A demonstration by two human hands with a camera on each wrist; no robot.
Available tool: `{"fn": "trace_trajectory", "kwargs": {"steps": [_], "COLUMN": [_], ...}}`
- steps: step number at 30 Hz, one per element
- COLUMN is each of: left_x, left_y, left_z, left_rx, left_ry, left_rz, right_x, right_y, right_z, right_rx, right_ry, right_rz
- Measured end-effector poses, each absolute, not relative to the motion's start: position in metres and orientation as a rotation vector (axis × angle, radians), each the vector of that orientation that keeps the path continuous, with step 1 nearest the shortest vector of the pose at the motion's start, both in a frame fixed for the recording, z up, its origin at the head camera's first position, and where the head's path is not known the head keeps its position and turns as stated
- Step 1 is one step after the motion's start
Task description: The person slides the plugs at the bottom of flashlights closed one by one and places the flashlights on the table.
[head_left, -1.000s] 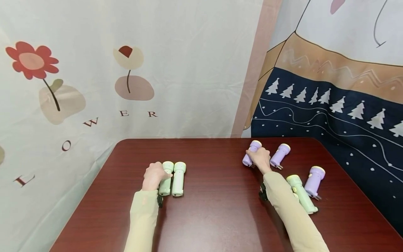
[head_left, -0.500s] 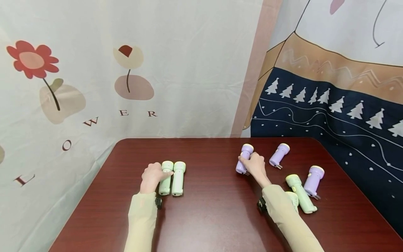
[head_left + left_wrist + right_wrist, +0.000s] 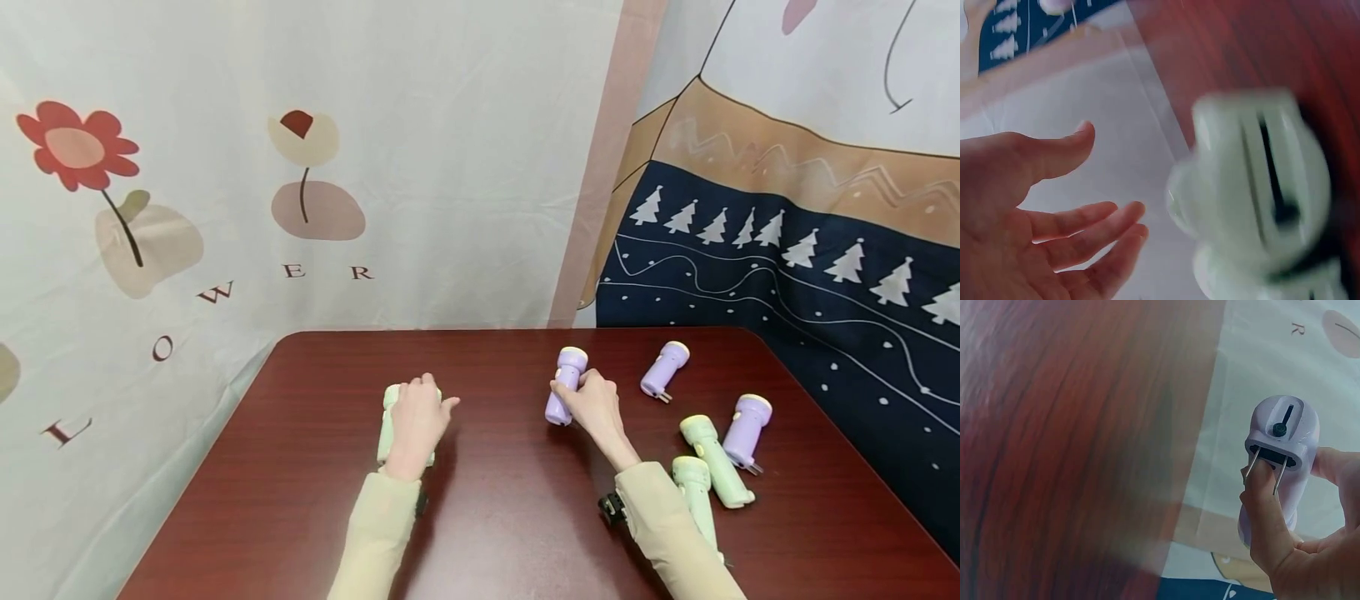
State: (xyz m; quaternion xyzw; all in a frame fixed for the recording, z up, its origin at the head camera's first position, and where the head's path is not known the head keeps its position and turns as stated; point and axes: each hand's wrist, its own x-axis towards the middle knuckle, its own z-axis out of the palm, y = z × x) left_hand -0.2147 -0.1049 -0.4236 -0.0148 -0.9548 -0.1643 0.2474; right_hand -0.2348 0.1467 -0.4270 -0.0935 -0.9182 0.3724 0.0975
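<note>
Between thumb and fingers, my right hand grips a purple flashlight, whose two metal prongs show in the right wrist view. My left hand is over two pale green flashlights lying side by side, and hides most of the right one in the head view. In the left wrist view its fingers are spread apart from the flashlights, holding nothing.
On the right of the brown table lie two more purple flashlights and two green ones, the nearest partly behind my right sleeve. Printed curtains hang behind the table.
My right hand has carried the purple flashlight to the left. My left hand has let go of the left green flashlight and shifted right, over the pair.
</note>
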Motion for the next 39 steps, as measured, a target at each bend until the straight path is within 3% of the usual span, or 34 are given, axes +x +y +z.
{"fn": "trace_trajectory", "kwargs": {"steps": [17,39], "left_x": [-0.193,-0.196], "left_y": [-0.026,-0.015], "left_z": [-0.434,-0.445], "left_rx": [-0.592,-0.624], "left_ry": [-2.63,-2.531], "left_rz": [-0.549,-0.495], "right_x": [-0.227,-0.217], "right_y": [0.136,0.125], "right_z": [-0.422,-0.414], "right_rx": [-0.249,-0.163], "right_ry": [-2.688,-2.662], "right_rz": [1.124,1.093]}}
